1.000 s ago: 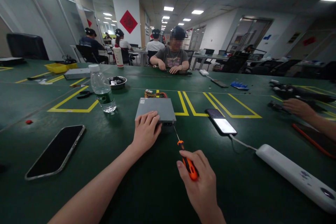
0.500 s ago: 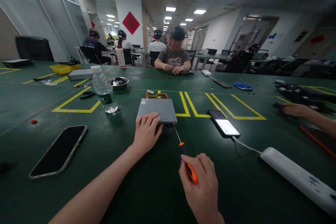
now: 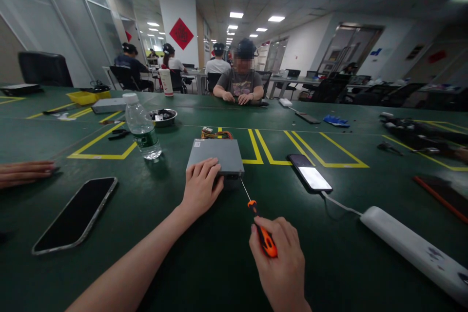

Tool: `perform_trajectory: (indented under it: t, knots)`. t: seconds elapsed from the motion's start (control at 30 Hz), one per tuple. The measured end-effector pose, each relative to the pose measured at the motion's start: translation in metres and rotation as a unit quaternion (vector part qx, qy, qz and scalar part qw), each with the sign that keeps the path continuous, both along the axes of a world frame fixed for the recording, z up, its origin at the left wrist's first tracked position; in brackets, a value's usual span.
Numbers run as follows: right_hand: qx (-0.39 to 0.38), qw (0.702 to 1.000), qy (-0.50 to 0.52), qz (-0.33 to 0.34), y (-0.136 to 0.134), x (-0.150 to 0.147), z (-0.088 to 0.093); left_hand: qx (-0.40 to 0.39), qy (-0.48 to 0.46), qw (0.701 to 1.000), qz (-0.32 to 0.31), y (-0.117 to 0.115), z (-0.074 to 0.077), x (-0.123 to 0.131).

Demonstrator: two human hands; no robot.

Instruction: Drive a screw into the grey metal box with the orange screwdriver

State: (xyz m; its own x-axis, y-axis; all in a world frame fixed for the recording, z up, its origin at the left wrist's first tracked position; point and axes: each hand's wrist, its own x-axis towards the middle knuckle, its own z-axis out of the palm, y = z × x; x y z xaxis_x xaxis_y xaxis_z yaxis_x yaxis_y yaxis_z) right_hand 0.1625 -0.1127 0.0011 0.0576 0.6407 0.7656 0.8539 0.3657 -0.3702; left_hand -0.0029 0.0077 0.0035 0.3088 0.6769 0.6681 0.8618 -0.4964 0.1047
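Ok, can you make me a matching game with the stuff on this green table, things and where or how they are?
Things:
1 screwdriver
2 grey box
3 water bottle
4 right-side phone

States:
a screen lit
b standing upright
c gripped in right hand
d under left hand

Pairs: 1-c, 2-d, 3-b, 4-a

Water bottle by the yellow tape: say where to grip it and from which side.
Probably the middle of the water bottle, above the label, from the picture's right: it stands upright, and the left hand on the grey box is nearest there.
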Motion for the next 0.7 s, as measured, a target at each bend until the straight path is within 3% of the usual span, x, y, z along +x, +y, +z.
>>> perform_trajectory:
  t: [0.13,0.37,0.53,0.7]
  knots:
    - [0.005,1.0,-0.009,0.004,0.0001,0.0004,0.0018,-0.004,-0.003,1.0,0.0,0.0006,-0.0014,0.0]
    - [-0.062,0.994,0.09,-0.023,-0.0023,0.0026,-0.0012,-0.005,-0.007,1.0,0.0,0.0022,-0.004,-0.0001]
    - [-0.021,1.0,0.012,0.008,-0.0001,-0.0013,0.0012,-0.008,-0.009,1.0,0.001,0.0006,-0.0039,-0.0002]
    - [-0.064,0.997,0.033,0.001,-0.0016,-0.0006,-0.0003,-0.011,-0.006,1.0,0.0,-0.0001,-0.0019,-0.0002]
